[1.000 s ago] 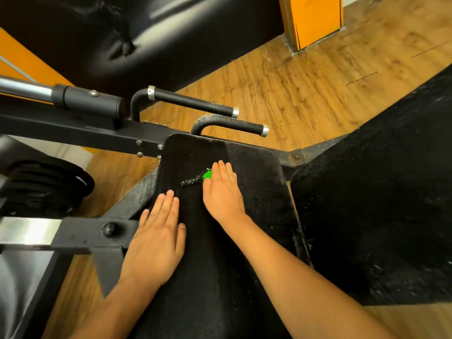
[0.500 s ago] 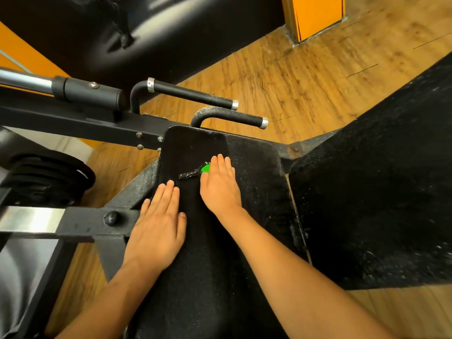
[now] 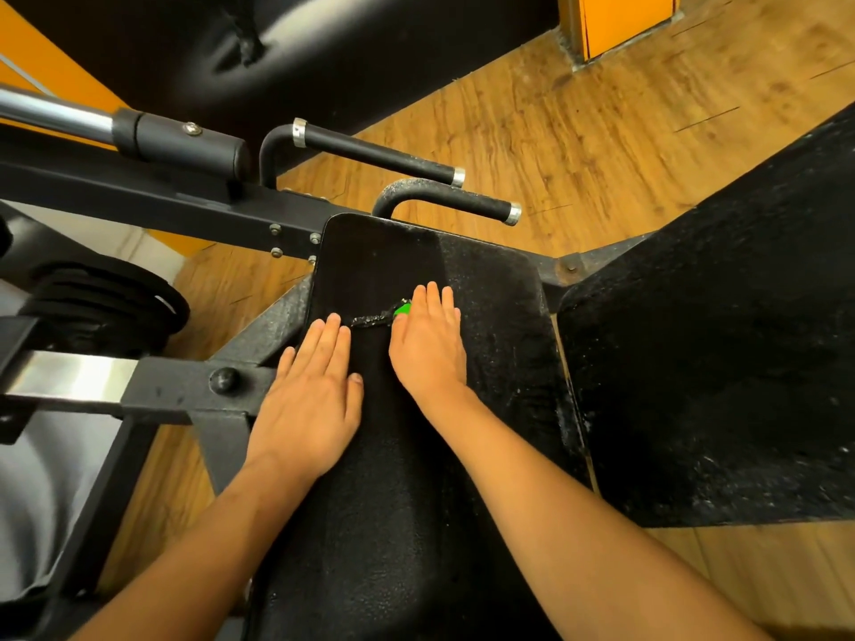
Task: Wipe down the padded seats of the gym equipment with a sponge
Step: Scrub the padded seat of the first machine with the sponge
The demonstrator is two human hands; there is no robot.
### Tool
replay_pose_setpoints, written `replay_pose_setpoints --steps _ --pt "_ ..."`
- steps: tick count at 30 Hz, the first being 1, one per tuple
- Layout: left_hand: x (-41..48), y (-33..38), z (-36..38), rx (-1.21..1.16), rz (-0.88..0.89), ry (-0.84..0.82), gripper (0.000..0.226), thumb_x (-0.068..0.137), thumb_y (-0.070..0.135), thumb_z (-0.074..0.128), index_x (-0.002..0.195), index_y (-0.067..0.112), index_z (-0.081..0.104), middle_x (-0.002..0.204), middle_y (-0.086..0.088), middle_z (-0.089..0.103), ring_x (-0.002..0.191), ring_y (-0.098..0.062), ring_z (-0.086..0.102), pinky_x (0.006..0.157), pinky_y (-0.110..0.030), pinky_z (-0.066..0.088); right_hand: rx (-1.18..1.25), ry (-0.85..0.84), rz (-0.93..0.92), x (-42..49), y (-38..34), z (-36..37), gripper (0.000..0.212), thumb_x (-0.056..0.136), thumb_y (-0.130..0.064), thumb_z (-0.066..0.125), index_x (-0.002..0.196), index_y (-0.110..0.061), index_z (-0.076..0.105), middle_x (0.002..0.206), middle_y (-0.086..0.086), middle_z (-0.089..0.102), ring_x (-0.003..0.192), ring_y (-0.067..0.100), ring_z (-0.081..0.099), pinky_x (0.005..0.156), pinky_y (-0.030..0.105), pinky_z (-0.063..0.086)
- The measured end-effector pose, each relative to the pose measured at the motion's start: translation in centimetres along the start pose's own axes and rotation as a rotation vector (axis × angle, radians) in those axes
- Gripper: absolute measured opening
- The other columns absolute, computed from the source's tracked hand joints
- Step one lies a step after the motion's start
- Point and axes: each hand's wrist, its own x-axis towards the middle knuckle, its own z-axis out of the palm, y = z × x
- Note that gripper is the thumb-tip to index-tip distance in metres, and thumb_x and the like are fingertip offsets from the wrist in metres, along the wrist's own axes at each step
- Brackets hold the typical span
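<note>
1. Large black speckled pad [image 3: 717,363] fills the right side. It looks dusty and probably has not been wiped yet.
2. Narrow black padded seat [image 3: 393,525] runs up the centre, and both hands are on it. Its left strip is darker and cleaner-looking, while its right strip is greyish with specks. I judge the wipe about half done on this seat.
3. Black metal frame [image 3: 185,390] runs along the seat's left edge. Two bent black grip handles with chrome ends [image 3: 379,155] sit beyond the seat's far end, clear of the hands.
4. Left hand [image 3: 310,400] lies flat on the seat's left edge, partly over the frame. The fingers are straight and pressed together, with the thumb alongside. It likely braces the body so the other hand can push.
5. Right hand [image 3: 430,349] lies flat mid-seat with the fingers straight and close together. The palm presses down rather than gripping, which spreads pressure for wiping.
6. Small green sponge [image 3: 401,309] is almost hidden under the right hand. Only its corner shows at the index-finger side, touching the seat.
7. Thin grey grime streak [image 3: 370,319] lies between the two hands, just left of the sponge. It is probably dirt pushed up by the sponge.
</note>
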Motion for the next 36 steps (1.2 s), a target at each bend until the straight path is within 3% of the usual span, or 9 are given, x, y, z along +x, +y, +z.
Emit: replay_pose_setpoints --steps 18,36 --pt "-0.1 0.2 -0.4 -0.051 -0.011 -0.005 0.059 0.109 0.034 0.030 0.161 0.013 0.015 0.169 -0.001 0.005 0.156 -0.016 -0.001 0.124 -0.041 0.004 0.006 -0.077 -0.094 -6.1 2.0 -0.1 0.059 0.110 -0.030 0.029 0.162 -0.009 0.011 0.171 0.007 0.006 0.158 0.022 -0.005 0.128 0.038 0.001" --pt "-0.2 0.3 -0.7 -0.100 -0.025 -0.011 0.057 0.109 0.036 0.027 0.161 0.013 0.016 0.169 0.000 0.006 0.156 -0.014 -0.002 0.125 -0.041 0.002 -0.013 -0.076 -0.077 -8.7 2.1 -0.3 0.060 0.110 -0.031 0.029 0.162 -0.009 0.008 0.171 0.008 0.003 0.158 0.022 -0.006 0.127 0.037 -0.002"
